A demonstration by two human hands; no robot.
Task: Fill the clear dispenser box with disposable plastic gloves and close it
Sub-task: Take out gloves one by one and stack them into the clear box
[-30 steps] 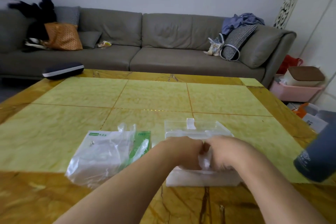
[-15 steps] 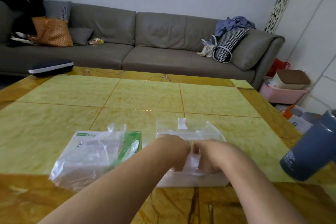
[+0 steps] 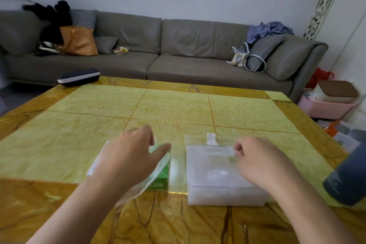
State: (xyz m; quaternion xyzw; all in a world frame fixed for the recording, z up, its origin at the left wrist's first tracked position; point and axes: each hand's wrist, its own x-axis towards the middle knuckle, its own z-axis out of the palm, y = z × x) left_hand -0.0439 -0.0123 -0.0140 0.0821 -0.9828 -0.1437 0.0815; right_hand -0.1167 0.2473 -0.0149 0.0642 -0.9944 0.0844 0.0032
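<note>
clear dispenser box [image 3: 215, 174] sits gloves-filled on table [image 3: 178, 109]; i see right hand [image 3: 261, 160] curled over it, grip unclear; left hand [image 3: 128, 156] spread above glove packet [image 3: 160, 176].

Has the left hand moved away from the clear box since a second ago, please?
Yes: the left hand has left the clear dispenser box, shifting leftward over the glove packet.
</note>
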